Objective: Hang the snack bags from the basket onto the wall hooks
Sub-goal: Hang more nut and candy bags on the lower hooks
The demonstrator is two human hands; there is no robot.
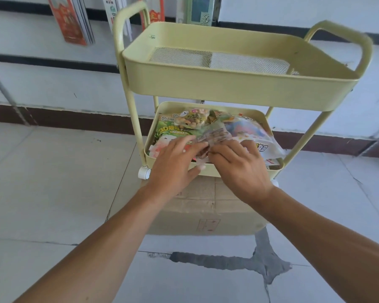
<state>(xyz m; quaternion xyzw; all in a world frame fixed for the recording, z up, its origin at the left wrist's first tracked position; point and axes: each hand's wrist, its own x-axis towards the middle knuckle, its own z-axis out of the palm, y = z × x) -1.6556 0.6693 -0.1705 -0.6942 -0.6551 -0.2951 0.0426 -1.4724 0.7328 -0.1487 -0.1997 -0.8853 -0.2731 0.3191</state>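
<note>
A heap of snack bags (217,132) fills the lower basket (173,166) of a pale yellow two-tier cart (239,88). A green bag with large printed characters (173,132) lies at the left of the heap, a small clear bag of round snacks (193,120) sits toward the back, and a pale bag with pink and blue print (249,132) spreads to the right, its edge hanging over the basket rim. Both hands meet over the front of the heap at a crinkled clear bag (214,136). The left hand (175,160) lies palm down, its fingers (193,143) curled onto that bag's edge; the right hand (239,165) does likewise from the other side, fingers (221,149) pinching the plastic. The view is blurred here, so the exact hold is hard to read. The upper basket (239,84) shows only its mesh bottom. A cardboard box (206,211) stands on the tiled floor (53,182) just in front of the cart. Packaged goods (72,20) hang on the white wall panel (53,84) behind.
</note>
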